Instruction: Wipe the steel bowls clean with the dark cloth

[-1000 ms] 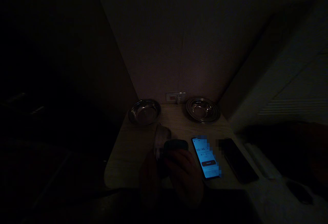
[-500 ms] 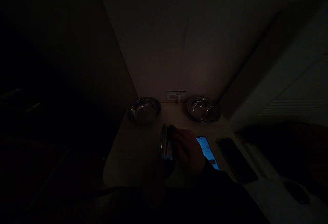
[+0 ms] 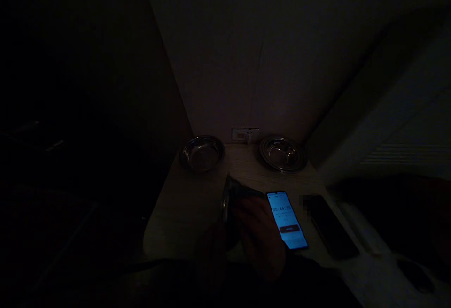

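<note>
In the dim light a shiny metal bowl (image 3: pixel 225 200) stands on its edge between my hands above the small table. My left hand (image 3: pixel 211 244), very dark, grips it low on its left side. My right hand (image 3: pixel 259 233) lies against the bowl's other side, its fingers bent over a dark cloth (image 3: pixel 244 189) pressed to the metal. The cloth's full outline is lost in shadow, and my right hand covers much of the bowl.
A metal bowl (image 3: pixel 202 154) rests at the table's back left, stacked metal dishes (image 3: pixel 283 154) at the back right. A wall socket (image 3: pixel 245 134) sits between them. Right of my hand lie a lit phone (image 3: pixel 288 221) showing a timer and a dark phone-like slab (image 3: pixel 333 228).
My right hand has moved down and toward me across the bowl with the cloth, baring more of the lit phone. More of the cloth shows. The view has shifted slightly.
</note>
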A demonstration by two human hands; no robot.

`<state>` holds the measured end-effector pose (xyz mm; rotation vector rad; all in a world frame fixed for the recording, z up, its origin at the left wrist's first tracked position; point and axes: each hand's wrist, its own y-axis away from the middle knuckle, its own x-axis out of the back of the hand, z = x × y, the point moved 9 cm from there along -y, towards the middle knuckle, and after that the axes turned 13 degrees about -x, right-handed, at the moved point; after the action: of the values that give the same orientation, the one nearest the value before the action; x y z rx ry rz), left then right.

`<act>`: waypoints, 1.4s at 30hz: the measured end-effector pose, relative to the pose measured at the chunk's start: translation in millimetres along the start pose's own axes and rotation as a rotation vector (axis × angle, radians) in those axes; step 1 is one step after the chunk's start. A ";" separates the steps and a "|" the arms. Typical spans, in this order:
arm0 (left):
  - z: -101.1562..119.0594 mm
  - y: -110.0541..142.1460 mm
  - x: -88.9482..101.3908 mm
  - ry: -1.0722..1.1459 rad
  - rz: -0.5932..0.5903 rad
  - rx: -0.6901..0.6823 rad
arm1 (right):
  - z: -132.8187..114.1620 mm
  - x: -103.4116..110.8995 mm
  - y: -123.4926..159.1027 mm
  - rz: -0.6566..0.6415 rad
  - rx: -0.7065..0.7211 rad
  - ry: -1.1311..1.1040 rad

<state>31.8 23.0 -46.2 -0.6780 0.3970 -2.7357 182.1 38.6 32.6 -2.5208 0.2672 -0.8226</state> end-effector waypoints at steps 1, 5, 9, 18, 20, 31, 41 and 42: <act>-0.4 1.0 2.1 -0.002 0.013 0.001 | -5.5 -0.7 5.3 -0.005 0.030 0.002; -4.3 1.4 5.5 0.000 0.043 0.024 | -5.7 -1.9 0.3 -0.048 0.031 -0.062; -9.3 -4.4 1.6 0.051 0.030 0.080 | 23.9 -1.9 -23.6 -0.074 -0.199 -0.225; -26.2 -3.7 4.8 0.142 0.061 0.303 | 69.8 -2.1 -6.1 -0.016 -0.666 -0.561; -30.6 -4.0 2.8 0.172 0.030 0.309 | 68.9 -0.2 -5.3 -0.011 -0.671 -0.595; -27.3 -0.7 10.7 0.099 0.072 0.279 | 66.7 -2.4 4.4 -0.025 -0.706 -0.639; -16.3 -0.1 -5.5 0.249 0.007 0.460 | 64.0 0.7 6.6 -0.008 -0.678 -0.573; -18.3 1.3 -6.5 0.257 0.000 0.467 | 61.7 0.8 6.2 -0.013 -0.657 -0.560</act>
<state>28.6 27.6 -64.8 -0.2049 -0.1916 -2.7680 219.4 56.1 -13.8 -3.2277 0.3710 0.0207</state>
